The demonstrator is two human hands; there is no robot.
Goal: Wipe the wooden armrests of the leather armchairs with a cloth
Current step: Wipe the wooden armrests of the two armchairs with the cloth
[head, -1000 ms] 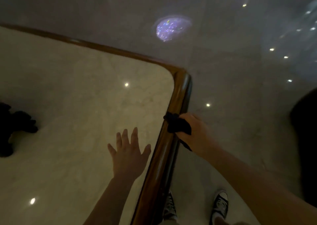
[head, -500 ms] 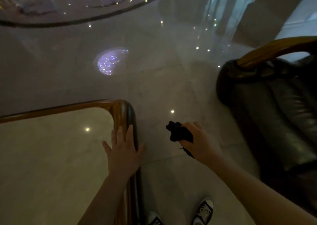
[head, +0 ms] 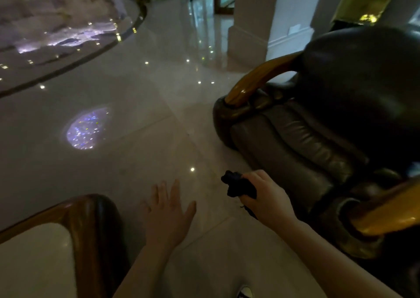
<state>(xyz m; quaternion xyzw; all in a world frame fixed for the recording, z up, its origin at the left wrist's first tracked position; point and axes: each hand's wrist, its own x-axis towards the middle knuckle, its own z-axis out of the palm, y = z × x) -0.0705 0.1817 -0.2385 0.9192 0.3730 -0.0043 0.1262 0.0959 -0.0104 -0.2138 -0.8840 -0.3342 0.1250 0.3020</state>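
A dim, glossy pale marble floor mirrors ceiling lights beside a wood-rimmed marble-topped table and white square pillar.

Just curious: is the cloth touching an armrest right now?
No, the cloth is bunched in the right hand above the floor, apart from both armrests.

The dark leather armchair is sitting on the right, its two glossy curved wooden armrests, far one and near one, catching the light. The black cloth is hanging bunched in the right hand, clear of both armrests.
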